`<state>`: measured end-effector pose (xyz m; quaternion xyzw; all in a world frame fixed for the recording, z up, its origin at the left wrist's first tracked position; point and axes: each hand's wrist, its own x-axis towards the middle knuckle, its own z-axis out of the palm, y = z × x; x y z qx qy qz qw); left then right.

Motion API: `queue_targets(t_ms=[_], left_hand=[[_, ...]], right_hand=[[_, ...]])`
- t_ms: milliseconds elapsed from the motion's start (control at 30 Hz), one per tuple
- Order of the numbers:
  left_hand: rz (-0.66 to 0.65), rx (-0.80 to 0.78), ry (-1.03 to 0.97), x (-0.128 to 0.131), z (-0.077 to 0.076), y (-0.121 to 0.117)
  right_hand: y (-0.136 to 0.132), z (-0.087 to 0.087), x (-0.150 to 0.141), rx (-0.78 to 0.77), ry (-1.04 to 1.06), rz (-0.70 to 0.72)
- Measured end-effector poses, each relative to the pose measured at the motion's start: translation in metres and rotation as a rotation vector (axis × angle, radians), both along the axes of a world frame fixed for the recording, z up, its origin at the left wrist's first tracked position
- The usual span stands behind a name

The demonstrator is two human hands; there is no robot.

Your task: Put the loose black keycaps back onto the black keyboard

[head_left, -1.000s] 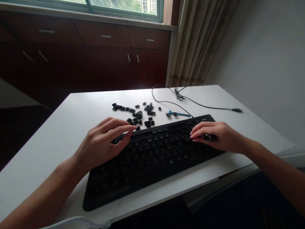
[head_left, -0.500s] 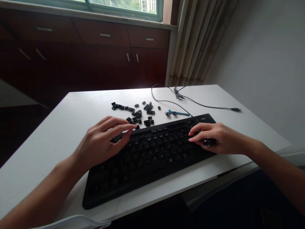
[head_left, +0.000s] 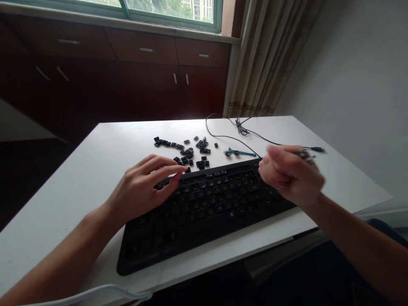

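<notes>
Here, black keyboard point(head_left: 204, 214), beneath the left grip point(head_left: 143, 182)

Lifted the right hand point(head_left: 291, 174) off the keyboard point(head_left: 197, 216), turned it over and curled the fingers point(head_left: 270, 170) tighter, blurred; carried the small shiny object point(head_left: 306, 156) from below the fingers to above them.

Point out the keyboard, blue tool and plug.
Keyboard point(head_left: 197, 236): head view, on its front frame.
Blue tool point(head_left: 247, 153): head view, on its thin handle.
Plug point(head_left: 317, 149): head view, on its dark body.
</notes>
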<state>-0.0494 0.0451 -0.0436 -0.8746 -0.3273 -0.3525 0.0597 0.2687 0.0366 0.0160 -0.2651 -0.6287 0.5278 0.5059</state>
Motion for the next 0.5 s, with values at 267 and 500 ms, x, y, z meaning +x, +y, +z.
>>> queue_targets(t_ms=[267, 500], left_hand=[[0.011, -0.002, 0.020, 0.000, 0.001, -0.001], [0.012, 0.000, 0.034, -0.001, 0.000, -0.001]], right_hand=[[0.005, -0.025, -0.003, -0.085, -0.038, -0.031], [0.005, 0.002, 0.030, 0.261, -0.480, -0.196]])
